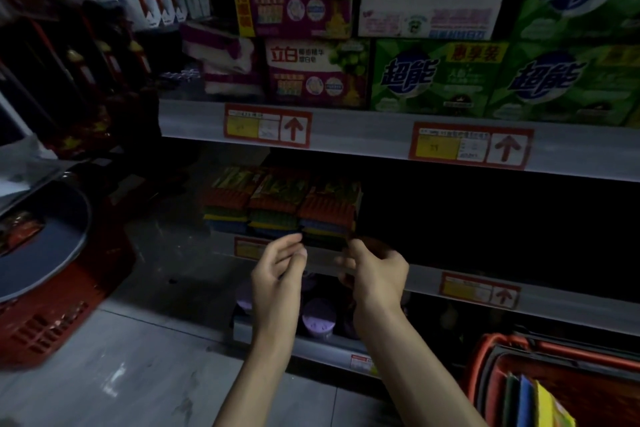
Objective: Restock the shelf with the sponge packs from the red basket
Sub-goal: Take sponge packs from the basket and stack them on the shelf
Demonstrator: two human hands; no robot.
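i'm looking at a dim store aisle with a grey tiled floor [114,374] and a metal shelf [381,146] with price tags. just past my fingers [294,246] three sponge packs [325,215] stand side by side at the shelf edge, red, green, yellow and blue layers lying level, long axis across. my left hand [277,274] and right hand [377,270] hold nothing, fingers loosely curled apart; the red basket [554,367] sits low to the right of them.

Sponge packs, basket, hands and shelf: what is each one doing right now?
Sponge packs on the shelf: three lined up side by side at the front edge.
Left hand: fingers curled, just below the packs, holding nothing.
Right hand: fingers curled at the rightmost pack's bottom corner; contact unclear.
Red basket: on the floor at right, with sponge packs in it.
Shelf: dark to the right of the packs.
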